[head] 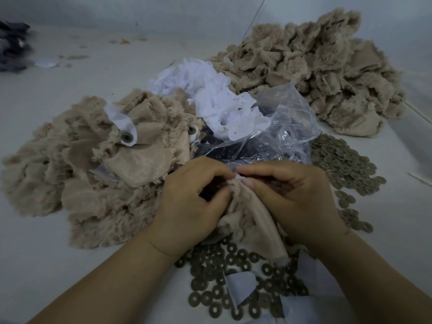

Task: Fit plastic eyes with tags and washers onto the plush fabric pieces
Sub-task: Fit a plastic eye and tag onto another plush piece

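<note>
Both hands are working together low in the middle of the view, over a pale table (70, 265). The left hand (187, 206) and the right hand (292, 202) are both gripping a beige plush fabric piece (252, 220), their fingers curled around its bunched top edge while the rest of it is hanging down between the wrists. Between the two thumbs and forefingers a small white tag (239, 176) is peeking out, pinched at the tip of the fabric; whether an eye is already sitting under it is hard to tell, since the fingers are covering that spot.

Below the hands, dark ring-shaped washers (219, 291) are lying scattered on the table, with a few loose white tags (240, 286) resting among them. A second spread of washers (343, 164) is lying to the right of the right hand.

Just beyond the hands a crumpled clear plastic bag (287, 127) is lying open, holding what look like dark plastic eyes (257, 150). Behind it a heap of white tags (210, 94) is piled up.

To the left, a pile of finished plush pieces (81, 178) is resting on the table, one of them showing a washer (126, 137) pressed over a white tag on its woven back. At the far right, a larger pile of plush pieces (315, 73) is lying heaped against the back of the table. Dark blurred cloth (14, 45) is sitting at the far left edge.
</note>
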A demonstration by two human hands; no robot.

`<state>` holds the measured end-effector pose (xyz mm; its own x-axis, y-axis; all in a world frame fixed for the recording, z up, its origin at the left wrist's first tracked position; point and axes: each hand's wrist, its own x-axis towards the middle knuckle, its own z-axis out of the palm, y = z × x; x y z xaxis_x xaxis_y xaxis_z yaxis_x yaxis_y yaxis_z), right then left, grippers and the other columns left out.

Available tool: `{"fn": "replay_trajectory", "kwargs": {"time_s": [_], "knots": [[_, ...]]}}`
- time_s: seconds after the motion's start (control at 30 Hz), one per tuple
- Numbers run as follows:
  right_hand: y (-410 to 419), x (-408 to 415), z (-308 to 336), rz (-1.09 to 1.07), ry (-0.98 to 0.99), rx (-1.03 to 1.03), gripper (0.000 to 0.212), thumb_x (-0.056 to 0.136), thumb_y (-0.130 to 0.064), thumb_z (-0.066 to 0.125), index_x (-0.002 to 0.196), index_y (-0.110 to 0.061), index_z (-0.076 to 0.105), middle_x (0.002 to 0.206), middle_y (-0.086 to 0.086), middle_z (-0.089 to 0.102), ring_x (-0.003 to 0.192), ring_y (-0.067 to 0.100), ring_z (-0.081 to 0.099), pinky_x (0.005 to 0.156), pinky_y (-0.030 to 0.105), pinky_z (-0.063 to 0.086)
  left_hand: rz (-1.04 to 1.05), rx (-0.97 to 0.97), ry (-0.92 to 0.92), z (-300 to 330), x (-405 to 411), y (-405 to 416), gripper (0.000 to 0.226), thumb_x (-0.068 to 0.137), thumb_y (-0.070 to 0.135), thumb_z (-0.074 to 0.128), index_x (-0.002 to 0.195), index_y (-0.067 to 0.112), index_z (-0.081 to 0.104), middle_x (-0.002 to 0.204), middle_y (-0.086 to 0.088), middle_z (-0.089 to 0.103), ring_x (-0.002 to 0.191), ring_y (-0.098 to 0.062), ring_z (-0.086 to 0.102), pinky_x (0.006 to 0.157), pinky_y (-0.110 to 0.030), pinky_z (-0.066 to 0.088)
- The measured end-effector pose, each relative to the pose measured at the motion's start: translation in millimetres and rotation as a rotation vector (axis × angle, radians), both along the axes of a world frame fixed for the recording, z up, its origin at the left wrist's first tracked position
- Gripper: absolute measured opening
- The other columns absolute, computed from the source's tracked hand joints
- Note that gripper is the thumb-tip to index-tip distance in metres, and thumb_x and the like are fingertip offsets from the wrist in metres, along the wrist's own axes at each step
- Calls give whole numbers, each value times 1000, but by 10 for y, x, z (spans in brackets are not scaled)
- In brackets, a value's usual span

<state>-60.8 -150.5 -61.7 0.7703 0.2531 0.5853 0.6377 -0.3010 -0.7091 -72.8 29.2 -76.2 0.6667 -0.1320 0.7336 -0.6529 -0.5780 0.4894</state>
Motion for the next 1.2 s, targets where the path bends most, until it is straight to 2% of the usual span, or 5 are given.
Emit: {"fn": "replay_trajectory", "kwargs": {"time_s": [0.1, 0.23, 0.37, 0.77, 1.2], "knots": [[-16, 11, -18, 40, 58, 26, 28, 78, -16, 78, 106, -17, 74, 102, -15, 73, 89, -1, 72, 80, 15, 56, 13, 49, 46, -20, -1, 1, 26, 79, 3, 69, 105, 3, 70, 100, 1, 67, 92, -11, 62, 85, -22, 49], [-5, 27, -47, -3, 17, 3, 29, 76, -21, 77, 104, -17, 74, 98, -13, 74, 88, -2, 72, 80, 15, 56, -2, 215, 9, -50, -16, -4, 30, 87, 4, 55, 113, -6, 66, 106, -14, 68, 97, -25, 63, 92, -32, 49], [5, 18, -62, -45, -18, 29, 26, 75, -18, 80, 100, -19, 74, 93, -13, 74, 83, -2, 72, 75, 13, 56, 42, 294, -59, -49, -19, -40, 30, 89, 5, 46, 103, -11, 67, 93, -21, 68, 82, -35, 65, 76, -47, 54], [60, 11, -40, -38, -255, -2, 12, 79, -19, 80, 85, -10, 76, 82, -6, 71, 76, 3, 67, 74, 12, 50, -59, 268, -99, 18, -16, -43, 24, 85, -3, 45, 93, -15, 65, 81, -20, 60, 71, -30, 53, 66, -40, 45], [119, 33, -88, -46, -240, 66, 10, 80, -23, 74, 87, -17, 69, 80, -9, 67, 72, 1, 64, 69, 10, 48, -51, 209, -168, -12, 1, -55, 19, 80, -6, 52, 88, -15, 66, 78, -20, 59, 69, -29, 50, 64, -43, 42]]}}
